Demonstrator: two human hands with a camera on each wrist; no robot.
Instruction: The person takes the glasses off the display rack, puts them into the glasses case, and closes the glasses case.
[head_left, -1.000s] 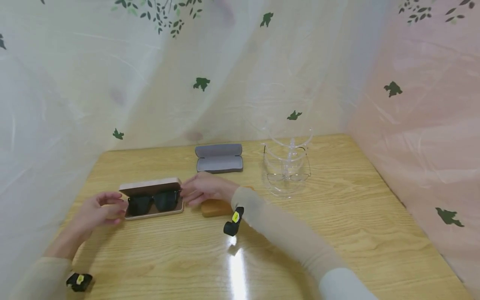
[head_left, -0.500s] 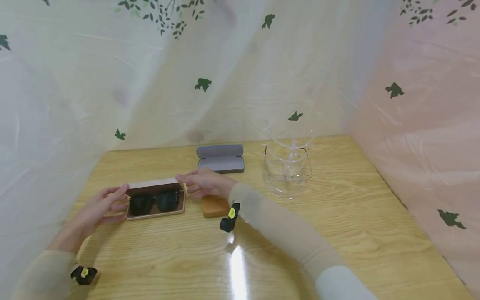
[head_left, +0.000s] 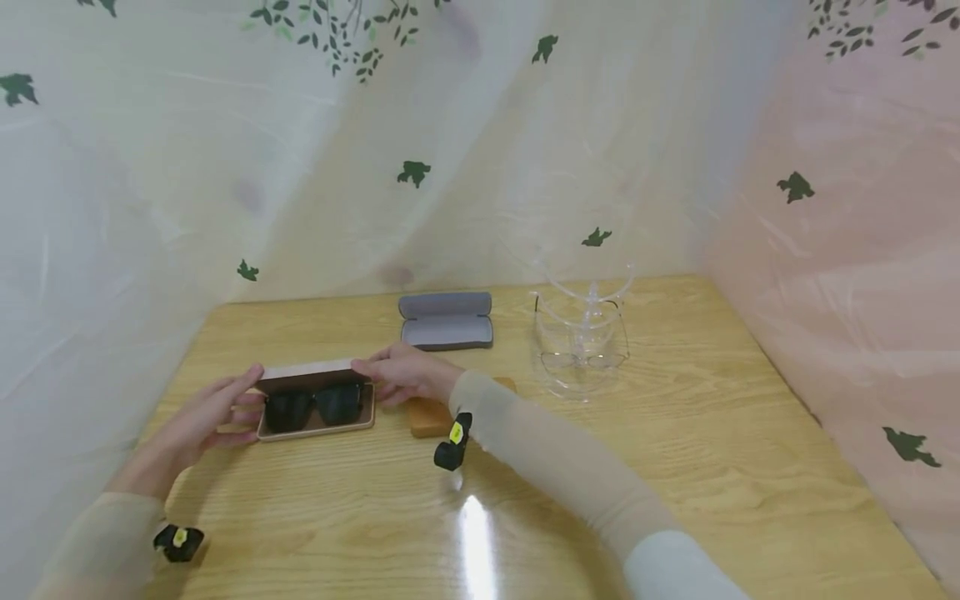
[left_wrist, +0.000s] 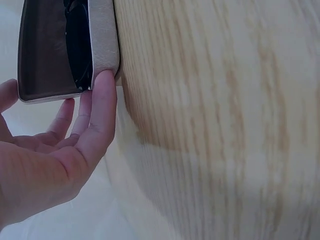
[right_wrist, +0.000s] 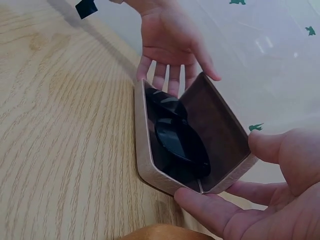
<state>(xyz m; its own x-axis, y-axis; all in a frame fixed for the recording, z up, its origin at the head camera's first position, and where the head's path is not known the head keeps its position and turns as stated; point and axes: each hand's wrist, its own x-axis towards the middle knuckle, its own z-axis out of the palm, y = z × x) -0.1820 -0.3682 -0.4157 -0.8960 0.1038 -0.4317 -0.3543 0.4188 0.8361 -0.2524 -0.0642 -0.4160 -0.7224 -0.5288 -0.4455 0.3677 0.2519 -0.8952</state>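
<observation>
The left arm, in a pale beige sleeve, comes up along the left edge of the wood-grain surface (head_left: 337,517), and its left hand (head_left: 198,425) is at the left end of a pale pinkish-beige, rectangular hinged case (right_wrist: 142,142) with a dark brown lining. The thumb is on the raised lid's corner, the other fingers against the end of the lower half. The right arm crosses diagonally from the near edge, over an orange-brown rounded case (head_left: 429,422), and the right hand (head_left: 412,373) pinches the opposite end, thumb on the lid's corner and forefinger along the lower shell. Both hands thus grip the pinkish case between thumb and fingers, its lid partway open. It lies near the surface's left edge, below the far left corner. Black sunglasses (head_left: 337,404) with dark lenses rest inside, between the two hands, the visible fingers staying outside the case's walls.
</observation>
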